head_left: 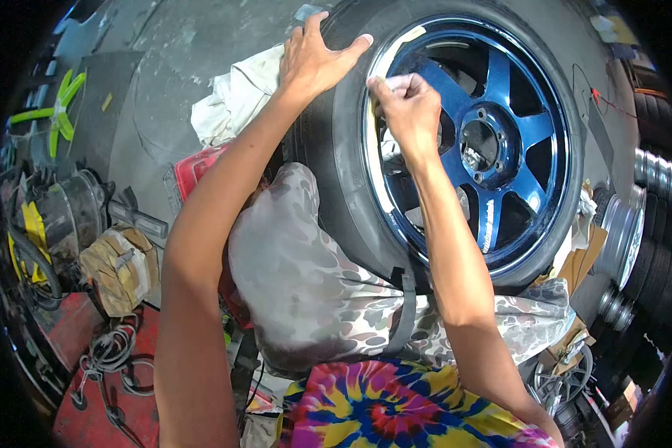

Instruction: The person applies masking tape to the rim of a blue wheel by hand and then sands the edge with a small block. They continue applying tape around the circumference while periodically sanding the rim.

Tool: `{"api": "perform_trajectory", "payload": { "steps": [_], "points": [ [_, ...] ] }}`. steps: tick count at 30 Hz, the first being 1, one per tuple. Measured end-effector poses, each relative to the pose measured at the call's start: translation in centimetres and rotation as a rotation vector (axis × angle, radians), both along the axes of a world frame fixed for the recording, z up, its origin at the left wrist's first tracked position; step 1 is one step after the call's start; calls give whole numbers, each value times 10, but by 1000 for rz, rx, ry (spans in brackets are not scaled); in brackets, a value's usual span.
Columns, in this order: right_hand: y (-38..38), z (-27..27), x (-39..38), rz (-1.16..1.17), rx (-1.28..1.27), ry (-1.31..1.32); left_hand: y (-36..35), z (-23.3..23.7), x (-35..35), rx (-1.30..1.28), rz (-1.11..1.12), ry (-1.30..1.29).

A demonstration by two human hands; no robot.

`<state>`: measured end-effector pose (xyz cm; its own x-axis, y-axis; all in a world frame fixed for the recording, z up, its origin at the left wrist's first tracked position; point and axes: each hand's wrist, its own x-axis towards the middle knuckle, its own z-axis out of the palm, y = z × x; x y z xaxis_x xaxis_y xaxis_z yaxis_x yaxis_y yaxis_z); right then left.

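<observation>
A blue spoked wheel [493,82] with a black tyre [343,134] around it stands in front of my knees. Along the left part of its rim lip runs a pale yellow strip of masking tape [375,160], curving up to the top. My right hand [412,112] is closed in a pinch at the strip, thumb and forefinger against the rim edge. My left hand [317,58] lies at the tyre's upper left, fingers and thumb apart, with nothing in it. A small gap of tyre and rim separates the two hands.
A white cloth [239,97] lies left of the tyre. Further left are a green spoked piece [61,112], a brown taped bundle [121,270] and a grey cable [112,355] on a red surface. Stacked tyres [653,224] and a silver rim [623,235] stand at right.
</observation>
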<state>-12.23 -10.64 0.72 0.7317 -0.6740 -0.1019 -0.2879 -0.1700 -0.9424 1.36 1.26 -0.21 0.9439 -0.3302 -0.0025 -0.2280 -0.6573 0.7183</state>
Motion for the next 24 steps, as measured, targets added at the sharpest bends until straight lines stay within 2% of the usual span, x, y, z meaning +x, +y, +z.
{"api": "perform_trajectory", "payload": {
  "steps": [5, 6, 9, 11, 15, 18, 24],
  "points": [
    [11, 24, -74, 284, -62, 226, 0, 0, 4, -49, -39, 2],
    [12, 28, -93, 308, 28, 274, 3, -1, 4, -49, -46, -8],
    [3, 31, -144, 392, 69, 334, 16, 2, -1, -47, -127, -6],
    [7, 42, -166, 265, 214, 248, 35, 13, -22, 173, -248, -180],
    [7, 36, -189, 168, 240, 213, 53, 34, -61, 293, -440, -259],
    [20, 40, -184, 114, 319, 192, 44, 51, -72, 404, -467, -163],
    [31, 41, -180, 136, 258, 114, 32, 58, -65, 551, -465, -72]
  ]
}}
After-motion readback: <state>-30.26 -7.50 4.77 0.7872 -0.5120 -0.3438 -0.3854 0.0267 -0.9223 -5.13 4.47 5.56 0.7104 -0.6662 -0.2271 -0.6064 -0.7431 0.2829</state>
